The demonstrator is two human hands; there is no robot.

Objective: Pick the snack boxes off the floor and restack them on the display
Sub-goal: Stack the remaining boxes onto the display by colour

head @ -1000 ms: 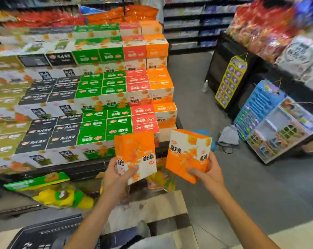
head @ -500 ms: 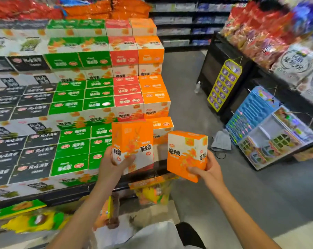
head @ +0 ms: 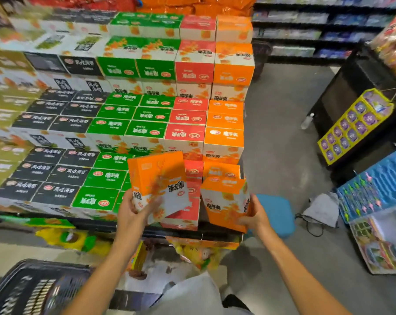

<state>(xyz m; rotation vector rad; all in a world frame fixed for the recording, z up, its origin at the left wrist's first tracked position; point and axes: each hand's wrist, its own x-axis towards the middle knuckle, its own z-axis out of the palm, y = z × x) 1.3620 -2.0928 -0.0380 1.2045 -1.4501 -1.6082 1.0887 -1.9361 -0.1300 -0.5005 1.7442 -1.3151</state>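
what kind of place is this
Most likely a supermarket or snack shop aisle: a tiered display of colour-sorted snack boxes, long stocked shelves behind, and a black shopping basket by the person's feet.

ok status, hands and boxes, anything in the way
Left hand grips one orange box, right hand grips another orange box. Both held in front of the display's lower right corner, neither placed yet. Nothing blocking.

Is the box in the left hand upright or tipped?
Tipped: the left hand grips the box by its lower corner, its printed face leaning left.
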